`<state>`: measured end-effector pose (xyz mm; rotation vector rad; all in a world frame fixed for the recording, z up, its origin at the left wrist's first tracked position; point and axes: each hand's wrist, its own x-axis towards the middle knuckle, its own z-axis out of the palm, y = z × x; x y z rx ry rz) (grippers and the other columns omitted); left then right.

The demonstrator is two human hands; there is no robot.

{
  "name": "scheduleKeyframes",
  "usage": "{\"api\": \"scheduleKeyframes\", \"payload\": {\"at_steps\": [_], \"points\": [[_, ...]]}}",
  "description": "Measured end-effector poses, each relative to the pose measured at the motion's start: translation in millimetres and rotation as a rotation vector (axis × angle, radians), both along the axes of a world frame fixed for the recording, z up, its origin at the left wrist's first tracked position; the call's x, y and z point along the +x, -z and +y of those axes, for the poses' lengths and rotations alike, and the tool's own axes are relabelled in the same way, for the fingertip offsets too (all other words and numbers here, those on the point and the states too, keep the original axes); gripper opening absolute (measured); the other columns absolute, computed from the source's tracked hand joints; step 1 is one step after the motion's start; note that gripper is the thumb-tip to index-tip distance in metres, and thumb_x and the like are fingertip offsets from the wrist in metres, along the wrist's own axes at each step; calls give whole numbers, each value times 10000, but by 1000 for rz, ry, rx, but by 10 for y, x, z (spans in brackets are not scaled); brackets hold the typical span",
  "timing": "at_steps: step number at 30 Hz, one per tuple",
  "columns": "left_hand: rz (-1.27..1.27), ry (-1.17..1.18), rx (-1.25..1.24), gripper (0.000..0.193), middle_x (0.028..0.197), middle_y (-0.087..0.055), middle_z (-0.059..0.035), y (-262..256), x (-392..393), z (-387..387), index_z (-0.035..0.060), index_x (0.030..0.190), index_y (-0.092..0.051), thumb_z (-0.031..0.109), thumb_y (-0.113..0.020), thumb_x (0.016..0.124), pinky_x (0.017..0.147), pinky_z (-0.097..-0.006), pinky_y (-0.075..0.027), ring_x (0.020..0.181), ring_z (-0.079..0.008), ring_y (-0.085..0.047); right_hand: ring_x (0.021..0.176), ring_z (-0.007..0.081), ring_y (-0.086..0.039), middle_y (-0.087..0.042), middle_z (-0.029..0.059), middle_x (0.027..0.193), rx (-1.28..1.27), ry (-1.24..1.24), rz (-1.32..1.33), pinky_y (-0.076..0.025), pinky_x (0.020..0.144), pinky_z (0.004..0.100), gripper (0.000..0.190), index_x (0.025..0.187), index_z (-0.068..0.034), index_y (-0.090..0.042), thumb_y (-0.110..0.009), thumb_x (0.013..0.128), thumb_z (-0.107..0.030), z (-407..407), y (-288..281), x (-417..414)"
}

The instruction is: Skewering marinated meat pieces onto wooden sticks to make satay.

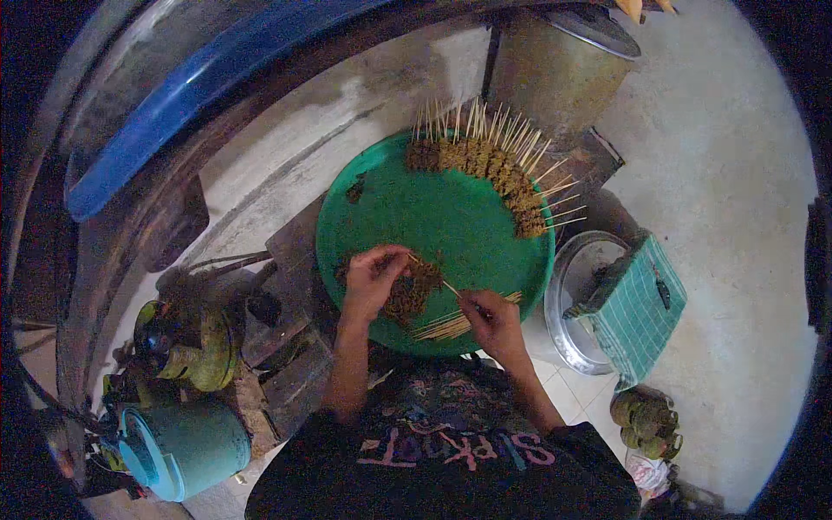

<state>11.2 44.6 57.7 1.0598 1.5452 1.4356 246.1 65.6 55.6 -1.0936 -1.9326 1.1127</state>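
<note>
Over a round green tray (pixel 422 208), my left hand (pixel 374 276) pinches the far end of a thin wooden skewer (pixel 451 287). My right hand (pixel 492 320) grips the skewer's other end. Between them, brown meat-like pieces are seen at the skewer, and I cannot tell how many are threaded on it. A loose heap of brown pieces (pixel 404 302) lies just below, partly hidden by my left hand. Bare skewers (pixel 448 326) lie in a bundle by my right hand. Along the tray's upper right rim, filled skewers (pixel 484 159) form an arc, their bare ends pointing outward.
Right of the tray stands a round metal pan (pixel 585 361), with a green checked cloth (pixel 650 305) beside it. A large metal pot (pixel 552 78) stands beyond. At the lower left are a light blue lidded bucket (pixel 208 445) and a yellowish-green object (pixel 208 357).
</note>
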Motion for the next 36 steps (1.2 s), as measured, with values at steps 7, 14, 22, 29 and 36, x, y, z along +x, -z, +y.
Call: {"api": "scheduleKeyframes", "payload": {"at_steps": [7,14,22,29,36], "points": [[68,57,-48,115,863,-679,-41,-7,-19,63,-8,962,-692,21,-660,856,708,-259,-518,787,-116,-638,610,188,-572,-612,116,743,118,-27,40,-444,563,303,130,959,-10,-696,-669,850,-75,75,-99,77],[393,-17,102,158,890,-709,-92,-113,79,84,16,993,-697,25,-660,840,726,-285,-536,806,-157,-671,596,185,-560,-611,101,722,126,12,-73,-435,551,303,127,953,-14,-701,-667,844,-68,128,-107,87],[511,-47,202,166,924,-711,-136,-122,104,105,42,977,-714,33,-683,814,699,-288,-542,803,-188,-701,661,145,-599,-667,93,792,-108,41,45,-477,618,282,157,1000,12,-677,-641,881,-83,142,-8,16],[97,-62,-10,137,871,-691,-58,1,-52,125,8,990,-693,48,-654,865,703,-275,-527,751,-131,-645,692,163,-604,-659,98,788,15,-4,45,-468,626,292,152,994,3,-683,-648,871,-79,153,-16,-12],[-300,-95,-77,95,832,-659,-20,-77,-44,180,29,967,-672,28,-628,882,661,-254,-516,727,-112,-614,666,199,-601,-641,128,771,75,2,12,-459,609,306,137,960,5,-691,-665,856,-80,206,-33,-54]]}}
